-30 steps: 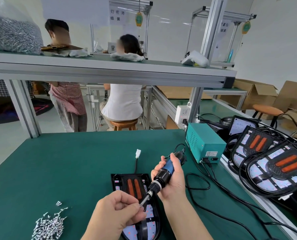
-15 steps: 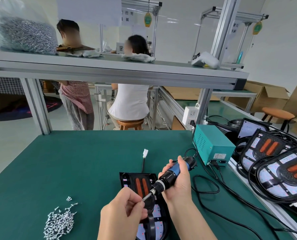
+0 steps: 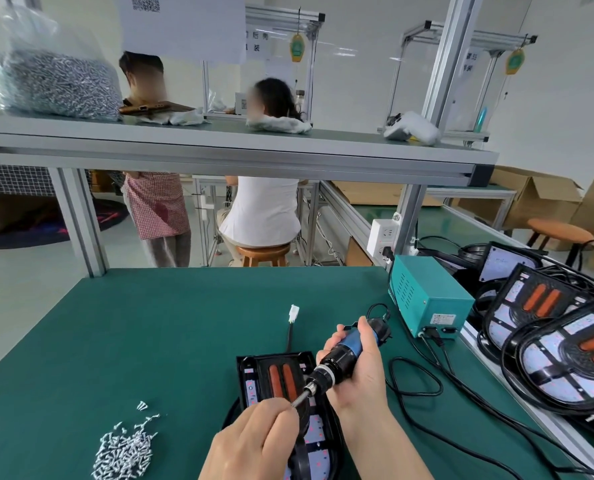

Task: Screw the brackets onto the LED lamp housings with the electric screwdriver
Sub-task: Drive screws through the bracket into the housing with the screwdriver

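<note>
- we grip the driver (image 3: 343, 355) in the right hand (image 3: 359, 374), pinch the bit (image 3: 301, 400) with the left hand (image 3: 254, 441), over the housing (image 3: 254, 370).
- risk: tilted bit slips, gouges the housing.

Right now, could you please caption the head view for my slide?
Right hand holds the electric screwdriver over a lamp housing on the green bench, left hand pinching its tip.

Right grip (image 3: 357, 374) wraps the screwdriver (image 3: 344, 351) while left grip (image 3: 257, 441), fingers curled, pinches its bit tip.
</note>
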